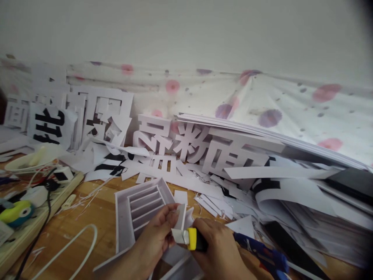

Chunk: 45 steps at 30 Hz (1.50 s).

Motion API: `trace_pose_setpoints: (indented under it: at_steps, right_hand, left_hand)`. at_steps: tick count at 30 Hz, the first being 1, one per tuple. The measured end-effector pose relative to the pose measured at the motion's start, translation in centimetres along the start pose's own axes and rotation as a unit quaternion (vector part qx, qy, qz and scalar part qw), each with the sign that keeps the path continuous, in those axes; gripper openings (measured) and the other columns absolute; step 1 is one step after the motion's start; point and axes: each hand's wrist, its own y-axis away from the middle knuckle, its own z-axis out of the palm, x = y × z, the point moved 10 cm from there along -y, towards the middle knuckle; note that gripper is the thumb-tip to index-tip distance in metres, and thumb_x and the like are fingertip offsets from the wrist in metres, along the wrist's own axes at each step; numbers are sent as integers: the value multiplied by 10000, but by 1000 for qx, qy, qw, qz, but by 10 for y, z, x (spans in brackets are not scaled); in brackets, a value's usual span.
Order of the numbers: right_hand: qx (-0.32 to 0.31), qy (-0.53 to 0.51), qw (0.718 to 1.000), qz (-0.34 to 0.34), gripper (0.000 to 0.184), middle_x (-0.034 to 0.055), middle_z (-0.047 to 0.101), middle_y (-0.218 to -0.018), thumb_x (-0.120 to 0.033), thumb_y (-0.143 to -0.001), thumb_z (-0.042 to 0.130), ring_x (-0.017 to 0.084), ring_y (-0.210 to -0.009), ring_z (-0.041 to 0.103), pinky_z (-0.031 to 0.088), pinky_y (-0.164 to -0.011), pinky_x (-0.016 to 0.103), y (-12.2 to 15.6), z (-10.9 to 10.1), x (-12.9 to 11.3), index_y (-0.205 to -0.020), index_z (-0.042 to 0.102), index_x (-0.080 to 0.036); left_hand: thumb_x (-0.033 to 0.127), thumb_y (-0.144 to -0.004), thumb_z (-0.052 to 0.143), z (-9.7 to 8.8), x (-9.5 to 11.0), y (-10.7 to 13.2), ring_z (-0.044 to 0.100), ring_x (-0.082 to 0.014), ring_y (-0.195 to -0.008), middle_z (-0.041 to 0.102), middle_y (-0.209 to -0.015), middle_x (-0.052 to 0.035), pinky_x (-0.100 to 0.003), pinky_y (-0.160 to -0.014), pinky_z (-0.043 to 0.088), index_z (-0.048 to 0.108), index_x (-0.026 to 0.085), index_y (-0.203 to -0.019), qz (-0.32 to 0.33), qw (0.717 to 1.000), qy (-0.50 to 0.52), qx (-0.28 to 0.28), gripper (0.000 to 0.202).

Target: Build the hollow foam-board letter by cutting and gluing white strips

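My left hand (154, 237) pinches a small white foam-board strip (181, 217) at the corner of a white slatted foam-board piece (140, 204) lying on the wooden table (87, 217). My right hand (218, 249) is closed around a yellow-and-black utility knife (194, 239), whose tip points left against the strip. Both hands meet at the lower middle of the view.
Piles of white cut-out foam characters (204, 151) and paper scraps cover the back and right of the table. A blue glue gun (262, 254) lies just right of my right hand. White cables (72, 243), a power strip and small items sit at the left. A spotted cloth (262, 105) hangs behind.
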Motion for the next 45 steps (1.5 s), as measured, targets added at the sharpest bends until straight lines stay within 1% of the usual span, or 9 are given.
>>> trace_pose_setpoints:
  at_steps: [5,11,18,24,27,34,37,41,45]
  right_hand:
    - [19,31,999,8,109,7,678,-717,-152,-626,571,193,-673,615,334,-598,255,-4,-3,7,-716,579,-214]
    - [52,44,998,18,166,3,672,-690,-129,-607,560,200,-667,621,335,-589,258,-5,-10,17,-740,600,-219]
    - [2,18,1000,4,81,2,679,-708,-154,-647,584,183,-669,625,340,-589,246,-2,-1,5,-702,585,-214]
    - [50,35,998,24,170,2,682,-694,-129,-616,552,203,-677,640,337,-584,249,-6,-10,17,-748,605,-223]
    - [48,40,998,23,189,-5,687,-702,-125,-634,528,200,-686,647,332,-581,244,-9,-10,22,-768,607,-230]
    - [69,110,987,94,95,21,702,-693,-184,-726,511,208,-654,654,290,-535,244,-14,-24,53,-743,596,-223]
    - [68,84,991,76,98,12,690,-681,-174,-712,507,204,-655,649,316,-546,243,-12,-24,45,-746,584,-223]
    - [24,50,998,11,195,-8,685,-722,-114,-615,535,198,-696,640,342,-593,248,-7,-10,17,-759,596,-231]
    - [29,67,997,3,177,-4,681,-710,-117,-599,562,200,-678,629,333,-590,257,-5,-7,10,-732,598,-229]
  left_hand:
    - [446,-590,814,1,0,0,411,-33,-474,555,-606,64,-178,-451,269,652,201,-943,13,1000,-9,-6,459]
    - [474,-592,804,3,0,1,421,-39,-479,577,-634,43,-186,-447,256,650,204,-957,19,999,-20,-21,480]
    - [469,-597,799,1,2,-1,401,-39,-477,544,-606,65,-185,-447,266,645,201,-946,20,999,-30,4,467]
    - [499,-631,770,5,-1,-2,395,-39,-481,564,-638,48,-190,-456,242,628,201,-984,17,999,-39,-31,483]
    - [512,-626,767,8,-1,-1,383,-37,-466,533,-603,60,-194,-457,229,624,199,-967,11,998,-47,-33,484]
    - [502,-594,788,13,2,4,377,-38,-460,508,-600,69,-193,-450,215,633,208,-942,-6,998,-63,-20,481]
    - [500,-612,779,11,2,2,384,-41,-472,512,-599,63,-190,-453,219,639,206,-939,1,998,-55,-14,461]
    - [507,-602,783,5,3,0,401,-50,-500,556,-649,39,-194,-460,235,642,201,-958,14,999,-42,-8,490]
    - [495,-569,806,2,3,2,395,-53,-502,554,-647,44,-197,-461,242,643,209,-967,17,999,-36,-1,516]
